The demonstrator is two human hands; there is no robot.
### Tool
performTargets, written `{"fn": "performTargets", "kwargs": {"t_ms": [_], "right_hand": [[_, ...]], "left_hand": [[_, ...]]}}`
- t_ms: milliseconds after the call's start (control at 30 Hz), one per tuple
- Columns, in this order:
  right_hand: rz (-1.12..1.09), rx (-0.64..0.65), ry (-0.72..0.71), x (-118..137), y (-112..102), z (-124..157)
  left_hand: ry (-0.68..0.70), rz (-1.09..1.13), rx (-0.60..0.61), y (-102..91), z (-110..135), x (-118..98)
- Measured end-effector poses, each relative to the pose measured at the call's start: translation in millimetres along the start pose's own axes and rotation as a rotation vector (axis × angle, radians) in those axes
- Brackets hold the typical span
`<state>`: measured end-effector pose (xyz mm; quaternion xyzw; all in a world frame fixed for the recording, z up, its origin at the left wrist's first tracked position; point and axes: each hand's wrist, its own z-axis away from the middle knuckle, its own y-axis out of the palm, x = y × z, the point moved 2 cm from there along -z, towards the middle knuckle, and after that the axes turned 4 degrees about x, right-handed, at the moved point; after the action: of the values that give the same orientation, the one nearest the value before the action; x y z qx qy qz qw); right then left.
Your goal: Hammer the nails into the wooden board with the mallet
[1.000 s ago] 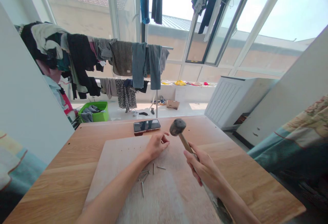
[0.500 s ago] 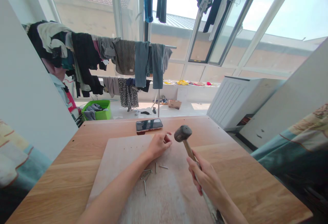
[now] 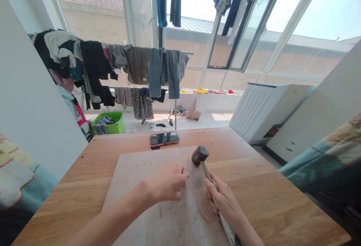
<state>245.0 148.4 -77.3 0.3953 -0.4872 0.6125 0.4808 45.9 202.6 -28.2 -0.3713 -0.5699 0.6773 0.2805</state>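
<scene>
My right hand [image 3: 222, 197] is wrapped round the wooden handle of a hammer [image 3: 200, 155], its dark head just above the far right part of a pale wooden board [image 3: 135, 193]. My left hand [image 3: 170, 182] is over the middle of the board with curled fingers, where loose nails lay. Its fingertips are closed together, but what is between them is too small to make out. One nail [image 3: 160, 209] lies below my left wrist; the others are hidden by the hand. A thin upright nail [image 3: 188, 157] shows near the hammer head. Small dark dots line the board's far edge.
A phone [image 3: 164, 138] lies on the wooden table [image 3: 262, 186] beyond the board. Past the table are a green basket [image 3: 114, 126] with clothes, a loaded drying rack [image 3: 186, 53], a cardboard box [image 3: 193, 115] and a white washer-like cabinet [image 3: 254, 110] at right.
My left hand has come back from the board's far edge to the loose nails, and its fingers have closed. The hammer head has sunk a little lower, uncovering the upright nail's spot.
</scene>
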Motion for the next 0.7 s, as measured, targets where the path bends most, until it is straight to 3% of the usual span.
{"fn": "performTargets", "kwargs": {"t_ms": [100, 200, 267, 333, 400, 567, 700], "right_hand": [[0.001, -0.014, -0.013, 0, 0, 1], [0.002, -0.018, -0.021, -1, -1, 1], [-0.001, -0.016, -0.022, -1, 0, 0], [-0.003, -0.014, -0.02, 0, 1, 0], [-0.003, -0.012, -0.02, 1, 1, 1], [0.004, -0.004, -0.028, 0, 1, 2], [0.012, -0.007, -0.038, 0, 0, 3]], "left_hand": [[-0.016, -0.104, 0.017, 3.5, -2, -14], [0.018, 0.077, -0.053, 1.0, -13, 0], [-0.009, 0.38, -0.234, -2.4, -22, 21], [-0.122, 0.655, -0.48, -1.0, -28, 45], [-0.228, 0.761, -0.638, 7.2, -31, 63], [-0.258, 0.775, -0.675, 32.1, -36, 75], [-0.231, 0.787, -0.658, 39.5, -37, 76]]}}
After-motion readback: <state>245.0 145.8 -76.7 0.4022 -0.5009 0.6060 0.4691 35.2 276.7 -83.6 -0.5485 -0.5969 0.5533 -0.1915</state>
